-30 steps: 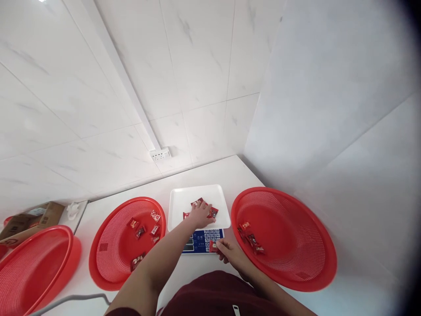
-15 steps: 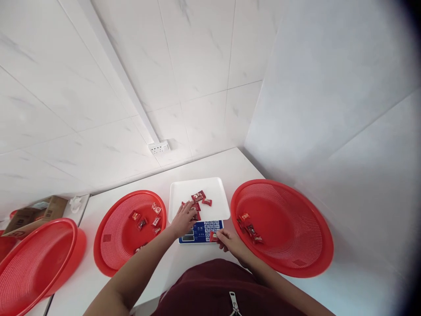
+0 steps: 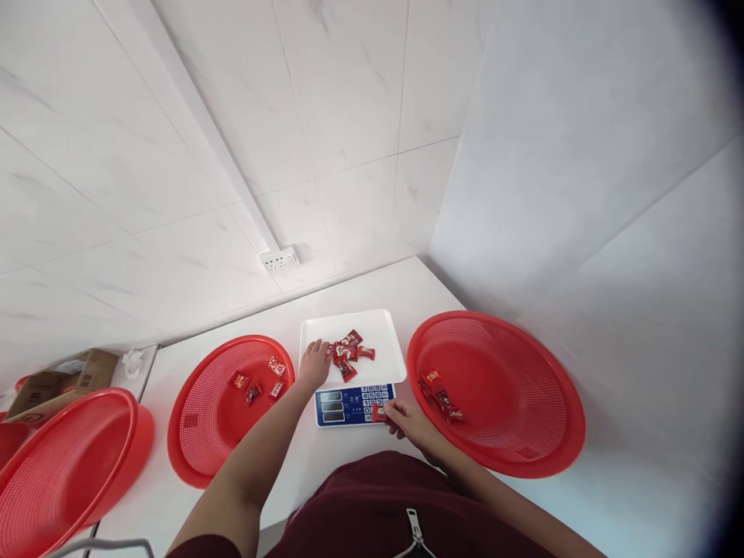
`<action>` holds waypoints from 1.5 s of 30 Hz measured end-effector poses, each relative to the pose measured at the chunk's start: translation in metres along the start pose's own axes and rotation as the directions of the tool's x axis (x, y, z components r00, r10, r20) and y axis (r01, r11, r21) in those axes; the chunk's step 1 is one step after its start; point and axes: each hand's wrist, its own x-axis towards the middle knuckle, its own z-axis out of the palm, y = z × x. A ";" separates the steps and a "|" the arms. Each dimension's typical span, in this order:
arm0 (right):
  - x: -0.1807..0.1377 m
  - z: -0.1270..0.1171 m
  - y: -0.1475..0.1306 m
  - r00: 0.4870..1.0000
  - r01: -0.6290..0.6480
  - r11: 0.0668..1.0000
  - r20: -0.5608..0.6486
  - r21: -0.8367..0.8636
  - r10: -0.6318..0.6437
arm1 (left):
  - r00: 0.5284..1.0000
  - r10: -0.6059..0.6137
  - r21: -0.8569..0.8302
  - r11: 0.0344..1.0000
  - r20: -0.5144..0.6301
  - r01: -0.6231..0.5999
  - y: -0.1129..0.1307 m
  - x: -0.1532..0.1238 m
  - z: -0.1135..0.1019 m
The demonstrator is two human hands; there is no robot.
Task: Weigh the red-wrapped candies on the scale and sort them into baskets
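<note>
Red sweets (image 3: 347, 351) lie piled on the white tray (image 3: 384, 332), the left hand (image 3: 315, 364) at their left edge with its grip too hidden to tell, while the right hand (image 3: 407, 422), apart from it, pinches one small packet (image 3: 379, 413) over the blue number pad (image 3: 373, 395).

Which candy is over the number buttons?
The red-wrapped candy held by the right hand. It's above the keypad, while other candies lie on the white tray or in red baskets.

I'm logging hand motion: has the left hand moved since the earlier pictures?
Yes. Judged against the white tray, the left hand has shifted leftward, from about midway across it a second ago to its left side now.
</note>
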 end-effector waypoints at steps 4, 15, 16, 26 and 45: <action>-0.002 -0.003 0.001 1.000 0.011 1.000 -0.021 0.003 -0.011 | 0.994 0.113 -0.019 0.993 0.002 -0.113 0.015 0.000 0.008; -0.006 -0.002 -0.001 0.999 -0.006 1.000 -0.042 0.012 0.006 | 0.962 0.271 -0.005 0.963 0.046 -0.271 0.018 -0.012 0.023; -0.006 -0.002 -0.001 0.999 -0.002 1.000 -0.040 0.013 0.003 | 0.970 0.241 -0.004 0.971 0.040 -0.241 0.015 -0.011 0.021; -0.003 -0.002 0.000 0.999 0.000 1.000 -0.037 0.000 0.000 | 0.976 0.217 0.124 0.969 -0.016 -0.213 0.011 -0.009 0.019; 0.000 0.000 0.001 0.999 -0.008 1.000 -0.036 -0.007 0.008 | 0.912 0.401 0.176 0.895 0.081 -0.410 0.054 0.001 0.033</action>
